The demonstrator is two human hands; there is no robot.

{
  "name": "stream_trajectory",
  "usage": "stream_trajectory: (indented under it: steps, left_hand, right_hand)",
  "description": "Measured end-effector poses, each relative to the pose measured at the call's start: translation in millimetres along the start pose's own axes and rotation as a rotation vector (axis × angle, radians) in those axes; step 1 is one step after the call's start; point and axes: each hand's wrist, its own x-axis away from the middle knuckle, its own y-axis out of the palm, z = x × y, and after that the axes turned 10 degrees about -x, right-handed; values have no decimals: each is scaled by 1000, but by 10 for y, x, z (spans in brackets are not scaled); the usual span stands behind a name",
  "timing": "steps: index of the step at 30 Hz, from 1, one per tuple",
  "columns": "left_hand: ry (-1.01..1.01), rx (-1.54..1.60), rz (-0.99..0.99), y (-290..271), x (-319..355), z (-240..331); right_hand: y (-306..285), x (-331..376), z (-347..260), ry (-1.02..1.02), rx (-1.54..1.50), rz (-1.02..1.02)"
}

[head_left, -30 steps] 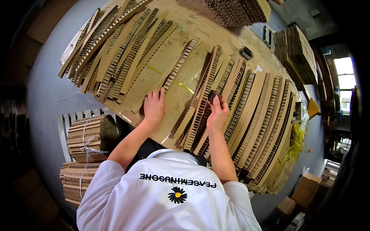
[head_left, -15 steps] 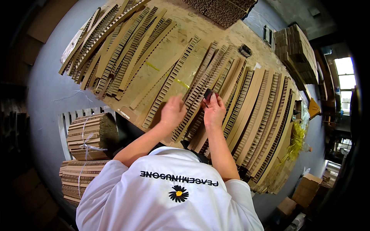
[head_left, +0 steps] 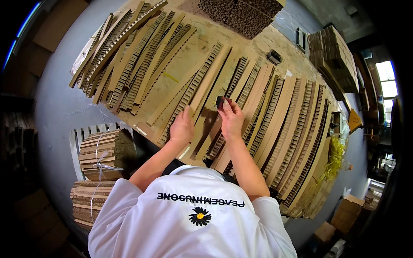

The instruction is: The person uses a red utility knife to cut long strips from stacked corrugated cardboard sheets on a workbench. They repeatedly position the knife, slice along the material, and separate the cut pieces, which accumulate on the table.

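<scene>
My right hand (head_left: 232, 123) pinches a small dark block with a reddish side (head_left: 223, 102) between thumb and fingers, just above the honeycomb cardboard strips. To its left, my left hand (head_left: 182, 128) is closed at the near part of a honeycomb cardboard strip (head_left: 211, 81) whose smooth brown face is up; the fingertips are partly hidden. A second strip (head_left: 223, 77) with its flat face up lies just right of that one. Left of my left hand is a strip with its open cells showing (head_left: 195, 84).
Many more strips lie side by side on the right (head_left: 275, 129) and in a loose pile at the far left (head_left: 137, 56) of the worktable. A black object (head_left: 273, 56) and a honeycomb block (head_left: 241, 17) sit farther back. Yellow strapping (head_left: 333, 159) hangs at the right; tied bundles (head_left: 101, 152) stand at lower left.
Strips between my hands that showed open cells now show flat brown faces. My left hand has shifted left and slightly down; my right hand, with the block, has moved slightly left.
</scene>
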Motion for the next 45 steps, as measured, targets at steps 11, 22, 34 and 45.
stream_trajectory:
  steps: [11,22,34,45]
  left_hand:
    - [-46,-150,202,-504,-604,-956]
    - [89,-320,131,-115,-368,-263]
    - [169,-283,42,-153,-403,-313]
    - [17,-314,363,-323,-1009,-613]
  right_hand:
    - [94,-76,138,-46,284,-131]
    - [286,-203,255,-17,255,-44]
    - [62,-246,378,-16,292,49]
    - [38,-252,437,-10,256,43]
